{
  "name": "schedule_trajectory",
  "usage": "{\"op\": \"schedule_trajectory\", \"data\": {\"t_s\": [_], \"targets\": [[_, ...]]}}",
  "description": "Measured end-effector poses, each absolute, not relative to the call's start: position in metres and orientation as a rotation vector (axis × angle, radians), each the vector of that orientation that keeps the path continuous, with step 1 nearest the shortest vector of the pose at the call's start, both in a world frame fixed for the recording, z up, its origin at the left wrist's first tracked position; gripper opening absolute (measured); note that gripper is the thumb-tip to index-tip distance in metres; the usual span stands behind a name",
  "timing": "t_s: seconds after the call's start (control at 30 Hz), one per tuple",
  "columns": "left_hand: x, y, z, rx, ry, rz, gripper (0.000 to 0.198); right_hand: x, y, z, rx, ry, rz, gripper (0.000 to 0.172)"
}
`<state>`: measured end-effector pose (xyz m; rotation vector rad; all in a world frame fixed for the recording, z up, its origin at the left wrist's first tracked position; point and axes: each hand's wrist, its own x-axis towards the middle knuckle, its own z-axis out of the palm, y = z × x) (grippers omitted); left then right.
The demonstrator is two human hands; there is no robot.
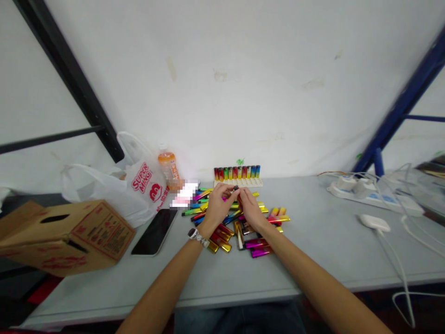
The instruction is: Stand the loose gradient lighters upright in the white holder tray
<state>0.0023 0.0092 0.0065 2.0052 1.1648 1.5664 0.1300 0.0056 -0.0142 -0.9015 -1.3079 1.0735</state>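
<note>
My left hand [217, 204] and my right hand [251, 208] meet over a pile of shiny coloured lighters [222, 239]. Fingers of both are closed around a small lighter [236, 188], of which only the dark top shows between the fingertips. Just beyond the hands, a row of several lighters [239, 173] in rainbow colours stands upright in a cream-coloured rack [257, 183]. The front part of the rack is partly hidden by my hands. More lighters lie loose on both sides, including purple and gold ones [260, 252] by my right forearm.
Left on the grey table [320, 241] are a black-screened phone [155, 232], a cardboard box [69, 236], a white plastic bag [139, 185] and an orange drink bottle [168, 164]. At the right lie a power strip [375, 197], a white charger [374, 223] and loose cables. A wall stands behind.
</note>
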Motion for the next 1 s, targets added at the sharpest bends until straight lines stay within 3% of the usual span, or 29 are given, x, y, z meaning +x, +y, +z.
{"op": "schedule_trajectory", "data": {"t_s": [0.23,0.5,0.7,1.0], "targets": [[-0.008,0.03,0.016,1.814,1.088,1.41,0.026,0.134,0.009,-0.013,-0.863,-1.459,0.866,0.029],[-0.041,0.103,0.068,2.317,1.346,1.216,0.014,0.149,0.022,-0.018,-1.077,-1.329,0.739,0.022],[-0.037,0.14,0.055,2.502,1.451,0.924,0.011,0.149,0.021,-0.018,-1.052,-1.433,0.697,0.018],[-0.039,0.158,0.043,2.516,1.472,0.786,0.013,0.151,0.023,-0.017,-1.077,-1.451,0.676,0.018]]}}
